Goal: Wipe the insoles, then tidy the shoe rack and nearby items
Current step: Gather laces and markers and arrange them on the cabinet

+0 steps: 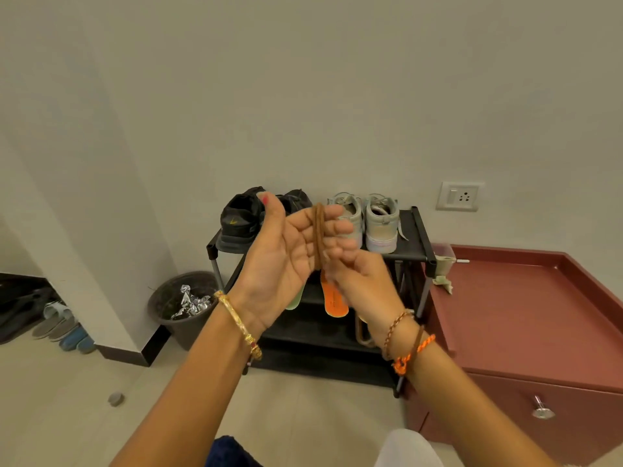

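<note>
Both forearms rise from 6 o'clock and meet at centre. The left hand (286, 251) is palm up, fingers (332, 227) straight toward 3 o'clock. The right hand (359, 281), blurred, curls beside those fingers at 4 o'clock.

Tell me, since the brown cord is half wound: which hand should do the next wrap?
Probably the right hand: it pinches the brown cord below the left hand, whose straight fingers serve as the spool.

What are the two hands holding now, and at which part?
A brown cord is looped around the straight fingers of the left hand. The right hand grips its lower end, below the loops.
</note>
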